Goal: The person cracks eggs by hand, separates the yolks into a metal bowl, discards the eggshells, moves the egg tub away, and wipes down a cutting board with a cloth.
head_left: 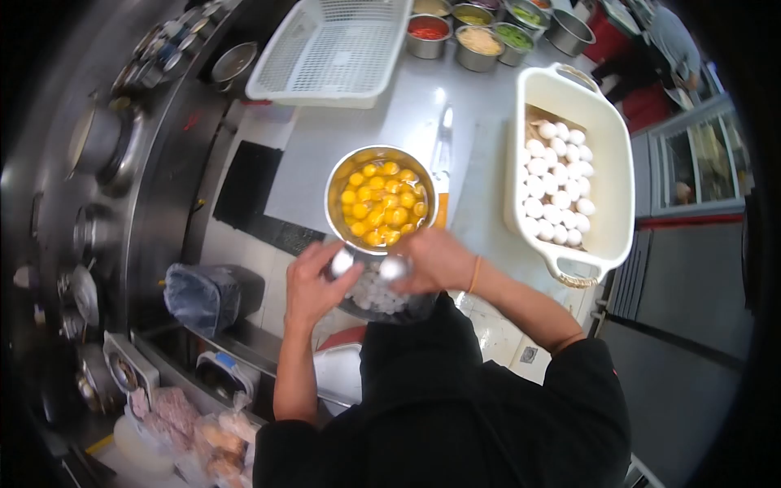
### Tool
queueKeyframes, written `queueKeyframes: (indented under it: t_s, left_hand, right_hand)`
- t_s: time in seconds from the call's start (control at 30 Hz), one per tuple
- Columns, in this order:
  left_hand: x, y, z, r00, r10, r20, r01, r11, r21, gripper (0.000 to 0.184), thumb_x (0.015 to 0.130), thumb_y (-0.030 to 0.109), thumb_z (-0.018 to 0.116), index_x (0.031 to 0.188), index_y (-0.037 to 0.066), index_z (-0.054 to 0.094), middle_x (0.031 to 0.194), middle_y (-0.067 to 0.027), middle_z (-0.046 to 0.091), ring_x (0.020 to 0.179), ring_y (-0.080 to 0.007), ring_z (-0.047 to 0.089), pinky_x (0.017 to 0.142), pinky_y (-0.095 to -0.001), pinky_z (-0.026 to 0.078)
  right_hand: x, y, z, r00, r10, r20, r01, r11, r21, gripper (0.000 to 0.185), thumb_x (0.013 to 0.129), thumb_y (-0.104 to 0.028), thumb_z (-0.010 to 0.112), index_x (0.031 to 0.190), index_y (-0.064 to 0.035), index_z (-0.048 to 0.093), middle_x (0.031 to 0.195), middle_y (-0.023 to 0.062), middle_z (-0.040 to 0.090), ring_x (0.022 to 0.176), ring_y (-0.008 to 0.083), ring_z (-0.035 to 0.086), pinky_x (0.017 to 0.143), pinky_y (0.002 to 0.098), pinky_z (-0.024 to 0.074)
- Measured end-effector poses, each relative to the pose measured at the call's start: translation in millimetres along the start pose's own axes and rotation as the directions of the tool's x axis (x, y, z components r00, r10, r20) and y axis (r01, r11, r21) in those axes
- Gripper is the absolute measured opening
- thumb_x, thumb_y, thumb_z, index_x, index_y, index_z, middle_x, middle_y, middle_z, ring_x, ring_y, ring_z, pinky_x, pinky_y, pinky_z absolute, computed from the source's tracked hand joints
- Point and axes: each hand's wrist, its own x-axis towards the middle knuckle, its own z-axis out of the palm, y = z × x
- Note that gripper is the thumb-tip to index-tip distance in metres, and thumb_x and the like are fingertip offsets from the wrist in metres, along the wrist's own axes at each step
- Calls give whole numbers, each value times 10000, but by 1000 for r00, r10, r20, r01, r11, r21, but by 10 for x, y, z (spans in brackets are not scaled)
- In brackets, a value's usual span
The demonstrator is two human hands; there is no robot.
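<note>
Eggshells (342, 263) are pinched in the left hand (307, 281) and right hand (435, 259), one each, at the near rim of a metal bowl (334, 183); open room lies rightward, up to the cream tub (622, 187). They look white, blurred, whether cracked I cannot tell. Yellow yolks (382, 203) crowd the bowl on a steel table (482, 175).

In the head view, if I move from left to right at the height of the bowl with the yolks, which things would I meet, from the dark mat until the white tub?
Dark mat → metal bowl with egg yolks → orange-handled knife → white tub with whole eggs.
</note>
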Motion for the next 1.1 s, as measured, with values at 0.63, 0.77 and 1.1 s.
queueKeyframes:
  t_s: [0.63, 0.77, 1.1]
  left_hand:
    - [-383, -663, 879, 767, -638, -70, 143, 277, -950, 370, 931, 32, 598, 1287, -12, 508, 1068, -148, 617, 826, -228, 674, 729, -318, 591]
    - [-216, -1226, 956, 669, -741, -62, 169, 233, -958, 384, 940, 105, 642, 1287, 6, 512, 1101, -143, 632, 808, -211, 671, 734, -309, 586]
    - [68, -1213, 1206, 681, -260, -685, 126, 962, -241, 424, 944, 58, 597, 1352, -24, 518, 1303, -245, 518, 1113, -375, 594, 895, -415, 524]
  right_hand:
    - [-582, 1007, -1093, 472, 271, -839, -235, 956, 176, 322, 840, -133, 706, 1159, -90, 689, 1054, 97, 716, 810, 208, 690, 698, 340, 551]
    - [-703, 2515, -1377, 639, 308, -705, -632, 733, -253, 415, 856, -259, 648, 1220, -59, 644, 1068, 208, 694, 912, 387, 672, 834, 443, 529]
    - [-821, 4038, -1248, 895, 318, -313, -434, 788, -438, 378, 913, -252, 549, 1208, -29, 624, 1059, 220, 681, 911, 393, 659, 810, 470, 531]
